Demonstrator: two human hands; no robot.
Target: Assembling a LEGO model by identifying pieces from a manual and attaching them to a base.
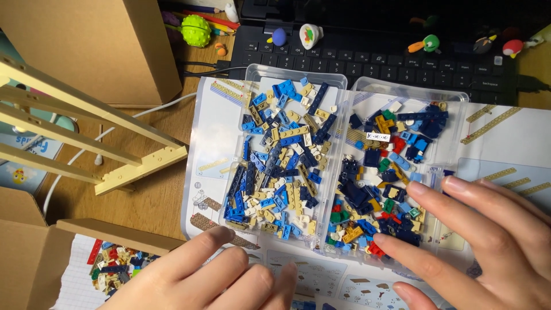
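Two clear plastic trays sit side by side on an open instruction booklet (209, 166). The left tray (251, 74) holds several blue, dark blue and tan toy bricks. The right tray (453, 97) holds mixed dark blue, red, green and yellow bricks. My left hand (212, 275) rests low in the view with fingers apart, its fingertips near the left tray's front edge. My right hand (482, 241) lies flat with its fingers spread, the fingertips on the bricks at the right tray's front corner. Neither hand holds anything.
A tan brick-built frame (86, 126) of long beams juts in from the left. Cardboard boxes (97, 46) stand at the left and bottom left. A black laptop keyboard (373, 57) with small toy figures lies behind the trays. A loose brick pile (117, 267) lies on grid paper.
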